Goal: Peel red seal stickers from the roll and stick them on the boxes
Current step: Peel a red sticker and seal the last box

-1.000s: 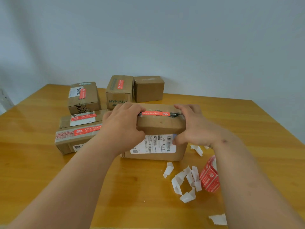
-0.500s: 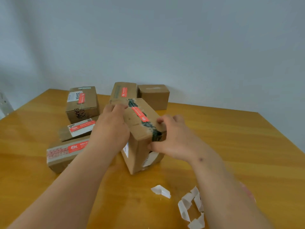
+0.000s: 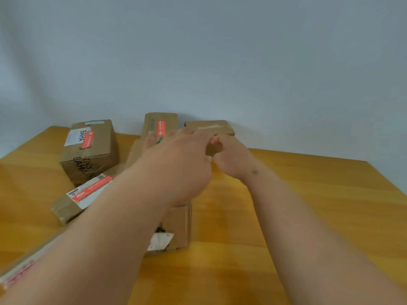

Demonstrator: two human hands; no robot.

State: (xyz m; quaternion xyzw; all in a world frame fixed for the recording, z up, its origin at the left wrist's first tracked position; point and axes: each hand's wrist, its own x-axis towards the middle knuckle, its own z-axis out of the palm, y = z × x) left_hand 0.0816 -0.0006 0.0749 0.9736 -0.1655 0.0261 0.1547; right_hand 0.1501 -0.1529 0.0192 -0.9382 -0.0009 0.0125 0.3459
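Cardboard far box [image 3: 210,128], unsealed: both hands reach, left hand [image 3: 182,159] fingers over it, right hand [image 3: 229,157] curled, grip unclear. Risk: knocking sealed box [image 3: 160,126].

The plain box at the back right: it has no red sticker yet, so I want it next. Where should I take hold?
Grip the plain box by its left and right sides, coming from the front over the table; its flat top faces up, both hands already there.
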